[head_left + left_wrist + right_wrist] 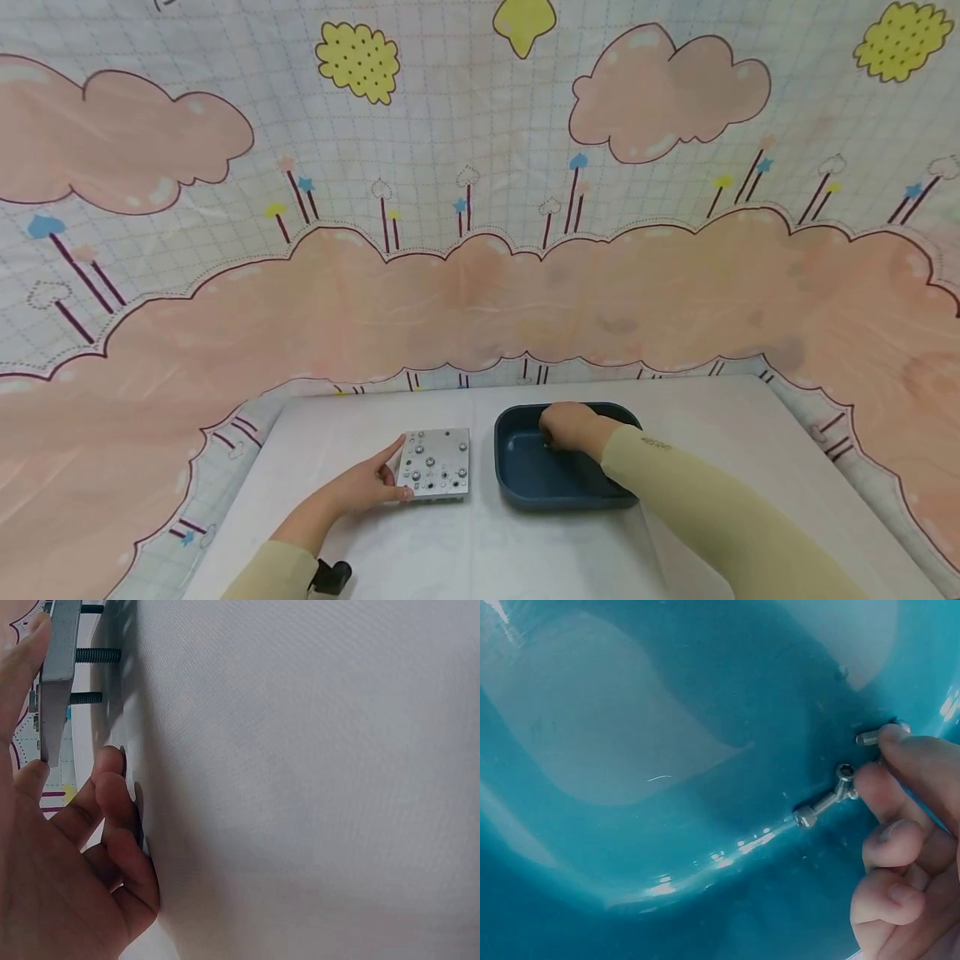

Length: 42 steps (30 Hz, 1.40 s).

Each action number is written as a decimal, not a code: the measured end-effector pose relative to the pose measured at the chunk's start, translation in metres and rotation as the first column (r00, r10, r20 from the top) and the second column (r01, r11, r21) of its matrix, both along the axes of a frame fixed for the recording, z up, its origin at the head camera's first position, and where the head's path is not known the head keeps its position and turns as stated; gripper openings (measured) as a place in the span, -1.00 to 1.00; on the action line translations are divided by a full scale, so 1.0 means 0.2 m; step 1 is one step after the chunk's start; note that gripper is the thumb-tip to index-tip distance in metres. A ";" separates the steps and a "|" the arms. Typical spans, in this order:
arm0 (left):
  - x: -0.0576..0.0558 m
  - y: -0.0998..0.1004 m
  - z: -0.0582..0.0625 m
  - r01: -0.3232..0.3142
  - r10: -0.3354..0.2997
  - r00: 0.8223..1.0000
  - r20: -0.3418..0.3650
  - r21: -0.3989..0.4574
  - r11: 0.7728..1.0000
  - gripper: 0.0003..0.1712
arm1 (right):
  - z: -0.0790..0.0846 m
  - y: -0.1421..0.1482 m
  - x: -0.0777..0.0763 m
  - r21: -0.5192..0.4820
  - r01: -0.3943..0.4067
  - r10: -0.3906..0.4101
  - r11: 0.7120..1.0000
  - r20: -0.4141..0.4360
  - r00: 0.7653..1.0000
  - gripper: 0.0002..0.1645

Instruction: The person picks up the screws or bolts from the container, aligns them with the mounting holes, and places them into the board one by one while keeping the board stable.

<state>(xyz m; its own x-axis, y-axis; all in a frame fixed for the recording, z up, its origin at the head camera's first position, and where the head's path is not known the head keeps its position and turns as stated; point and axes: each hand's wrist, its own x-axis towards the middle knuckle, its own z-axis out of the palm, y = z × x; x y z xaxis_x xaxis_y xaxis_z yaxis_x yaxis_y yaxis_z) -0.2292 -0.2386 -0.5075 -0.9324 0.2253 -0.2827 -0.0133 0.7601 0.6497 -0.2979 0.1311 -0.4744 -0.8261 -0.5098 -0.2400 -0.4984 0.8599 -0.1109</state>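
Observation:
A silver metal block [435, 463] with several bolts set in its top is gripped along its left edge by my left hand [360, 487], thumb on the near corner and a finger on the far one. In the left wrist view, threaded bolt ends [97, 655] stick out below the block [58, 690], over the white cloth. My right hand [573, 427] reaches down into a dark blue bin [517, 487]. In the right wrist view its thumb overlaps one hex socket bolt [868, 738], and the index fingertip is right at a small cluster of bolts [844, 774] by the bin wall.
A white cloth covers the table [487, 550], and a patterned curtain [480, 308] hangs behind it. The bin stands just right of the block, its raised rim all round. A black strap piece [330, 577] sits at the left wrist.

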 end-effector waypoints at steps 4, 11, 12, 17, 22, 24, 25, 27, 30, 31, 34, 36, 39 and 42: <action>0.00 0.00 -0.01 -0.009 0.009 1.000 -0.004 -0.001 1.000 0.22 | 0.01 -0.01 0.00 -0.017 -0.025 0.025 1.000 -0.005 1.000 -0.90; -0.01 0.01 0.00 -0.024 0.024 1.000 0.004 0.006 1.000 0.22 | -0.02 -0.03 -0.02 -0.010 -0.046 0.045 0.999 -0.013 0.999 -0.89; -0.01 0.01 0.00 -0.026 0.026 1.000 0.003 0.003 1.000 0.22 | -0.02 -0.03 -0.02 -0.009 -0.049 0.049 0.999 -0.014 0.999 -0.88; -0.01 0.01 0.00 -0.015 0.014 1.000 -0.002 -0.004 1.000 0.21 | -0.04 -0.04 -0.03 0.012 -0.043 0.043 0.999 -0.002 0.999 -0.90; -0.01 0.01 0.00 -0.002 0.002 1.000 -0.006 -0.003 1.000 0.22 | -0.04 -0.04 -0.03 0.009 -0.039 0.039 0.999 0.016 0.999 -0.92; -0.01 0.01 0.00 0.000 0.000 1.000 -0.001 -0.006 1.000 0.22 | -0.03 -0.04 -0.03 -0.001 -0.042 0.042 0.999 0.024 0.999 -0.92; -0.01 0.00 -0.01 0.001 -0.001 1.000 0.000 -0.008 1.000 0.22 | -0.03 -0.04 -0.03 -0.003 -0.043 0.043 0.999 0.028 0.999 -0.92; -0.01 0.00 -0.01 0.000 0.000 1.000 0.002 -0.007 1.000 0.22 | -0.04 -0.04 -0.03 -0.002 -0.048 0.048 0.999 0.036 0.998 -0.93; -0.02 0.00 -0.01 0.003 -0.003 1.000 0.004 0.001 1.000 0.23 | -0.04 -0.04 -0.03 0.008 -0.049 0.049 0.999 0.033 0.998 -0.93; -0.01 0.00 -0.01 0.003 -0.003 1.000 0.006 0.005 1.000 0.23 | -0.03 -0.04 -0.03 0.012 -0.050 0.049 0.999 0.030 0.998 -0.93; -0.01 0.00 -0.01 -0.001 0.001 1.000 0.008 0.009 1.000 0.23 | -0.03 -0.05 -0.02 0.017 -0.057 0.056 0.998 0.021 0.998 -0.93; -0.01 0.00 -0.01 -0.004 0.004 1.000 0.010 0.008 1.000 0.23 | -0.03 -0.05 -0.02 0.014 -0.064 0.064 0.998 0.017 0.998 -0.93; -0.01 0.00 -0.01 0.002 -0.002 1.000 0.005 0.009 1.000 0.23 | -0.02 -0.05 -0.02 0.020 -0.070 0.070 0.997 0.007 0.998 -0.93; -0.01 0.00 0.00 0.007 -0.007 1.000 -0.001 0.009 1.000 0.22 | -0.03 -0.06 -0.02 0.020 -0.070 0.070 0.997 0.003 0.998 -0.93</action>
